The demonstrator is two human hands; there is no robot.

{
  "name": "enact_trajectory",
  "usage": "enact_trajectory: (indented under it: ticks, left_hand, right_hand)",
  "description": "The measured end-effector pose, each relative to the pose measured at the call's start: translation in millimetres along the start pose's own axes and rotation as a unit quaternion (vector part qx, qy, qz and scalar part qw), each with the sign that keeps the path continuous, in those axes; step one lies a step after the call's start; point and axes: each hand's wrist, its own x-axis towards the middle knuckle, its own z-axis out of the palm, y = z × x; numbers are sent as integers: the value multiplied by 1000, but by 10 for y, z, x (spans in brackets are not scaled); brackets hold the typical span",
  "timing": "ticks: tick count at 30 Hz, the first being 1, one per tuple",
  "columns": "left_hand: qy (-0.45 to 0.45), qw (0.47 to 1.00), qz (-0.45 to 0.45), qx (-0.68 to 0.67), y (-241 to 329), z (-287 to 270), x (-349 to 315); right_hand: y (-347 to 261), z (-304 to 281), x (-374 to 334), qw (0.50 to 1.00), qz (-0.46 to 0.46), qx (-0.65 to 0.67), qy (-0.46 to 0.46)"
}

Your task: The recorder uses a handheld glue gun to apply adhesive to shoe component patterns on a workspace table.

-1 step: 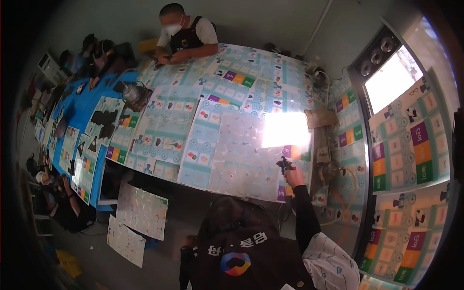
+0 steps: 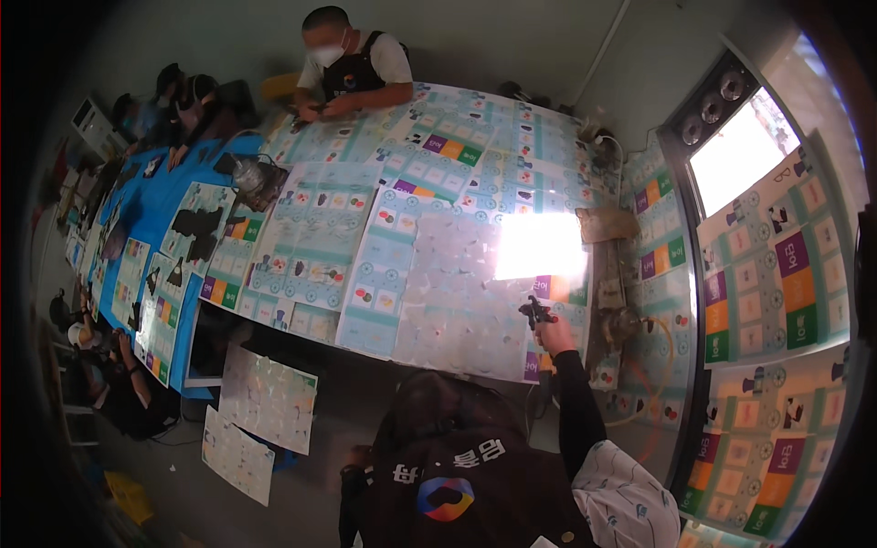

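My right hand (image 2: 555, 335) is held out over the table's right front corner, its fingers closed on a small, dark, irregularly shaped piece (image 2: 533, 312). What kind of thing it is does not show. Beneath the hand lies a printed sheet (image 2: 560, 289) with purple, orange and green blocks. Beside it, a clear plastic sheet (image 2: 448, 297) covers part of the table. My left hand (image 2: 359, 456) is low beside my dark apron (image 2: 493, 484), dim and blurred; its fingers cannot be made out.
Opposite sits a masked person (image 2: 352, 73), hands together on a small dark thing. A metal bench machine (image 2: 621, 322) stands at the table's right edge. More people work around a blue table (image 2: 146, 201) at left. Two printed boards (image 2: 268, 397) hang low beside the front edge.
The dark piece in my right hand has tilted and shifted slightly to the left. Everything else looks the same.
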Motion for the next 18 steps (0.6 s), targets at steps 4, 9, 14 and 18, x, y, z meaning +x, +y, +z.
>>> enact_trajectory:
  ticks: [4, 9, 14, 18]
  left_hand:
    - [10, 1000, -20, -21, -82, 70, 29]
    - [72, 995, 59, -40, -143, 74, 92]
    - [74, 995, 62, -23, -166, 76, 103]
    - [51, 998, -27, -17, 13, -14, 35]
  right_hand:
    - [-71, 118, 56, 999, -24, 21, -24]
    - [-153, 183, 97, 999, -21, -35, -27]
    - [-283, 153, 73, 999, -32, -16, -5]
    - [-186, 161, 132, 997, -18, -68, -13]
